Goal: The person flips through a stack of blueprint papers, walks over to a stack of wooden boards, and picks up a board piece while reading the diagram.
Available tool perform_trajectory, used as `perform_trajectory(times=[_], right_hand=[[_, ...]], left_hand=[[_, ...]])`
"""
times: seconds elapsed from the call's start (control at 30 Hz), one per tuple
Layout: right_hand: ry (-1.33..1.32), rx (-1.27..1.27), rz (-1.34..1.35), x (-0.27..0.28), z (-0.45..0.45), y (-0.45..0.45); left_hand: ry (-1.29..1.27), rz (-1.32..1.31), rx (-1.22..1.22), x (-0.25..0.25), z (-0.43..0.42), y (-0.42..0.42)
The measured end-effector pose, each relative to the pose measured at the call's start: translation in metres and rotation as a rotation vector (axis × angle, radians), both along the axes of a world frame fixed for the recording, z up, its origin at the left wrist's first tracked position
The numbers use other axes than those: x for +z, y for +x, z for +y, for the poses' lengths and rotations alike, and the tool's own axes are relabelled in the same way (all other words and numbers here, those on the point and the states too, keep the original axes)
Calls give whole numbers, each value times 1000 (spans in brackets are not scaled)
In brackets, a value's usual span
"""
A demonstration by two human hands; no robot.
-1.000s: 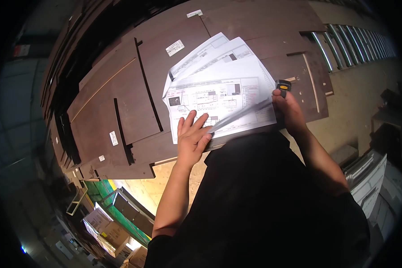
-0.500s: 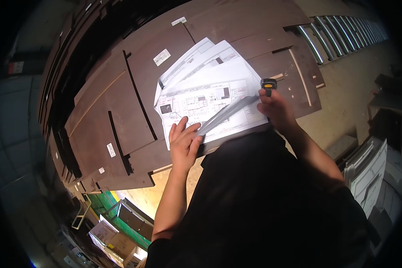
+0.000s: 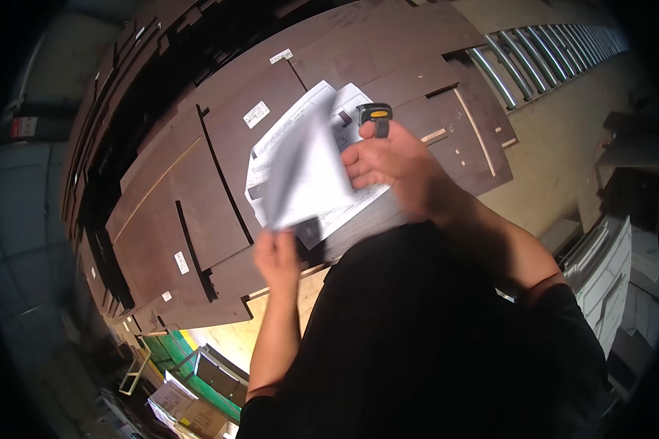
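A sheet of paper (image 3: 315, 175), raised and blurred by motion, stands bent above a fanned stack of printed drawing sheets (image 3: 282, 139). My left hand (image 3: 278, 256) is closed on the lower end of the raised sheet. Beside its right edge is my right hand (image 3: 388, 164), fingers loosely curled and a little apart, their tips at the paper. A small black scanner with a yellow button (image 3: 374, 114) is worn on a finger of the right hand. The papers lie on dark brown panels (image 3: 227, 168), and the raised sheet hides part of the stack.
White labels (image 3: 256, 114) are stuck on the brown panels. A roller conveyor (image 3: 534, 62) runs off at the upper right. Stacked pale boards (image 3: 608, 285) stand at the right. Cardboard boxes (image 3: 190, 410) and a green surface (image 3: 172, 347) are at the lower left.
The sheet has swung up and leftward off the stack. My right hand has moved left and upward across the papers. My left hand has dropped slightly and closed on the sheet's lower end.
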State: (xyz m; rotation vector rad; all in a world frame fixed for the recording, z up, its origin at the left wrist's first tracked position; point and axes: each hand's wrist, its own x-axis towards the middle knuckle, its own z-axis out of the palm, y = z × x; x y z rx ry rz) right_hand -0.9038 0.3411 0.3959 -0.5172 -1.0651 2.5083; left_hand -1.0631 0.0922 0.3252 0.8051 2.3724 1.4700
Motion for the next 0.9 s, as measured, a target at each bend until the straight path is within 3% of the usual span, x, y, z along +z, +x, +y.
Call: perform_trajectory(times=[0.07,0.13,0.23,0.4,0.5,0.53,0.6,0.7,0.73,0.77,0.8,0.83,0.9], right_hand=[[283,-39,-103,-24,12,3],[1123,-29,-460,-56,34,12],[1443,62,-734,-84,47,30],[1562,51,-692,-95,29,41],[1646,17,-616,-106,20,43],[1620,7,-618,-107,17,43],[1561,-18,-631,-106,10,42],[1572,-26,-618,-109,8,42],[1568,-30,-616,-109,8,42],[1565,-32,-615,-109,7,43],[1563,-34,-613,-109,6,42],[1560,-47,-593,-110,4,41],[1553,-77,-567,-112,1,42]], left_hand=[[244,-181,239,25,1,-18],[412,-205,274,51,-6,-43],[511,-142,343,59,-23,-90],[373,-45,336,47,-48,-160],[97,155,362,40,-52,-198],[-151,431,498,40,-49,-201],[-367,642,532,52,-46,-191],[-331,1119,402,68,-23,-140],[-246,950,272,60,-13,-118],[-152,598,103,55,3,-83],[-131,541,-201,50,14,-63],[-240,678,-378,47,26,-42],[-339,599,-531,22,34,-14]])
